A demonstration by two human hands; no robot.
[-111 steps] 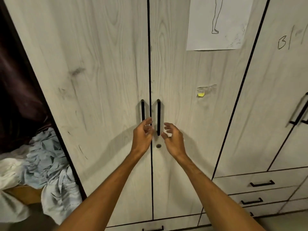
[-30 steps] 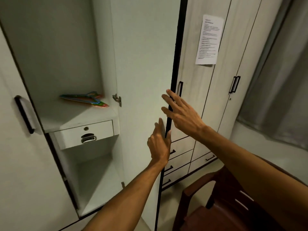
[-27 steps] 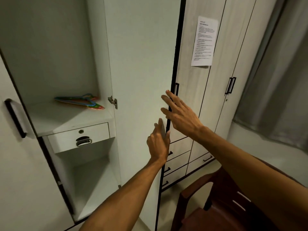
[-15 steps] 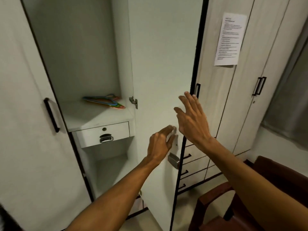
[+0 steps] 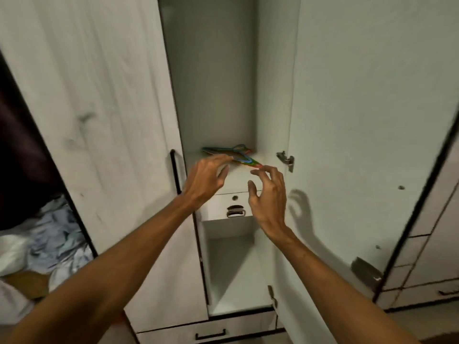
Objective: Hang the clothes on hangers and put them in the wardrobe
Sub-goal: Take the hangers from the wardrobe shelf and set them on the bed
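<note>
Fingers (image 5: 219,161) of left hand (image 5: 205,181): stretched forward, nothing gripped, tips brought to the near edge of the hangers (image 5: 224,151); contact cannot be confirmed through the motion blur.

Fingers (image 5: 264,171) of right hand (image 5: 269,197): spread and loosely bent, nothing held, poised just right of the same stack, apparently so that it can be gathered from both sides.

Clothes (image 5: 49,239): heaped low at the left in pale crumpled folds, outside the wardrobe; none yet hung.

Wardrobe doors: left door (image 5: 99,115) and right door (image 5: 367,108) are swung wide, so the compartment is laid open for reaching.

Drawer (image 5: 218,209): closed, set directly under the shelf (image 5: 238,180), below both hands.

Hangers: multicoloured, stacked flat on the shelf, toward its back.

Step judged: hangers being fetched; task barely begun.
</note>
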